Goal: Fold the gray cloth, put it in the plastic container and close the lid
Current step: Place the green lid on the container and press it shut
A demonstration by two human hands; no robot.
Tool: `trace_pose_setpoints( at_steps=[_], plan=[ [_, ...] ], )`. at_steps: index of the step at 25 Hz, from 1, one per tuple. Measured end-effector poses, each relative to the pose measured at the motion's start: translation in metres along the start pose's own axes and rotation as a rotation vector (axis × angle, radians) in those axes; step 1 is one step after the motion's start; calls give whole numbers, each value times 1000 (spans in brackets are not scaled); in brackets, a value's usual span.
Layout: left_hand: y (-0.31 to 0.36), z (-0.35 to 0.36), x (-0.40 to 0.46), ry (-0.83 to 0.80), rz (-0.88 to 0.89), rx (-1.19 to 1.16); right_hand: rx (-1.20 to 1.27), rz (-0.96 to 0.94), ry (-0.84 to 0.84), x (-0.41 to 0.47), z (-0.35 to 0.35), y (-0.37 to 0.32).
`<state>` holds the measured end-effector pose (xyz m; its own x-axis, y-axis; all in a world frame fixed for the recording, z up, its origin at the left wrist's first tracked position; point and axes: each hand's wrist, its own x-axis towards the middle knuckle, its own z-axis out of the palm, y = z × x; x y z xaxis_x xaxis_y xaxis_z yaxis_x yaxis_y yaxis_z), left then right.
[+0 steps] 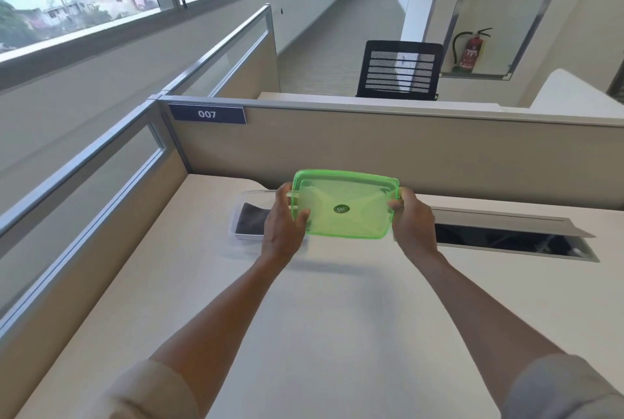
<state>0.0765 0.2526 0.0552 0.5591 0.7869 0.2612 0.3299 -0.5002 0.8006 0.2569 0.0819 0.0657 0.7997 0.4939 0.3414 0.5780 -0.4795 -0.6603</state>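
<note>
A translucent green lid (pixel 342 207) is held in the air above the desk, tilted toward me. My left hand (pixel 283 226) grips its left edge and my right hand (pixel 412 221) grips its right edge. Behind and below the lid's left side, a clear plastic container (pixel 241 207) rests on the desk with the folded gray cloth (pixel 251 221) inside it. My left hand and the lid hide the container's right part.
The white desk (pixel 320 317) is fenced by beige partitions at the back and left. An open cable slot (pixel 506 238) with a raised flap lies right of my hands. A black mesh chair (pixel 400 69) stands beyond the partition.
</note>
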Motion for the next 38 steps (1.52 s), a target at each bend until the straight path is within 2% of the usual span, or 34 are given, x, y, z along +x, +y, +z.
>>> trace_pose_setpoints(
  at_steps=[4, 7, 12, 16, 20, 26, 32, 38],
  plan=[
    [-31, -25, 5, -29, -104, 55, 154, 108, 4, 8, 38, -26],
    [-59, -49, 13, -18, -106, 108, 211, 153, -31, 7, 69, -47],
    [-90, -75, 35, 61, -180, 319, 283, 191, -133, 16, 126, -78],
    [-119, -85, 48, 52, -228, 420, 284, 202, -227, 22, 159, -94],
    [-132, -75, 59, 19, -232, 469, 206, 217, -261, 26, 178, -88],
    [-134, -59, 61, -37, -354, 521, 50, 208, -263, 23, 194, -84],
    [-128, -49, 51, -85, -293, 659, -64, 174, -270, 19, 195, -75],
    [-128, -43, 44, -97, -252, 621, -146, 197, -360, 5, 190, -71]
  ],
)
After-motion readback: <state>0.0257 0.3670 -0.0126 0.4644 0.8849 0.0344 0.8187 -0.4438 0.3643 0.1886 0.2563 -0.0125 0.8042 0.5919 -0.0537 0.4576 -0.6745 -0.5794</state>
